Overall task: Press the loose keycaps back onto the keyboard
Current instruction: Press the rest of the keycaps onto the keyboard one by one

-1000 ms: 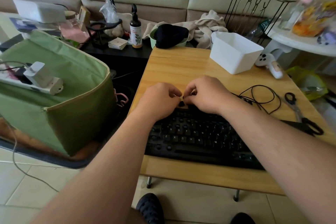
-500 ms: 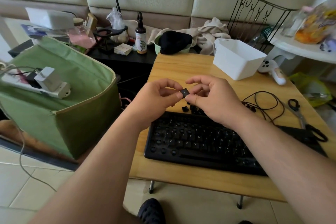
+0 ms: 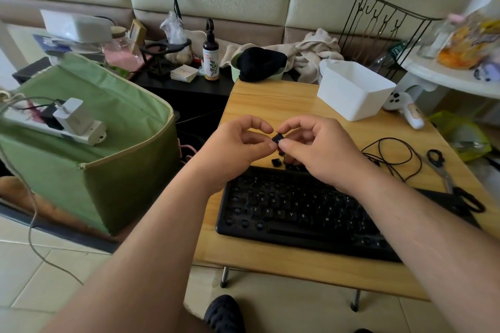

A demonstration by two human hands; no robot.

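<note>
A black keyboard (image 3: 292, 208) lies on the low wooden table (image 3: 270, 105), with several bare sockets along its left columns. A small black keycap (image 3: 277, 139) is held in the air above the keyboard's far edge, pinched between the fingertips of my left hand (image 3: 238, 143) and my right hand (image 3: 316, 149). More loose black keycaps (image 3: 276, 162) rest on the table just beyond the keyboard, partly hidden under my right hand.
A white plastic bin (image 3: 354, 89) stands at the table's back right. A coiled black cable (image 3: 392, 154) and scissors (image 3: 454, 184) lie right of the keyboard. A green fabric box (image 3: 89, 149) with a power strip stands left of the table. A spray bottle (image 3: 211, 54) is behind.
Both hands lifted from the pile of keycaps at the keyboard's far edge, bringing one keycap up between the fingertips. The view has shifted slightly.
</note>
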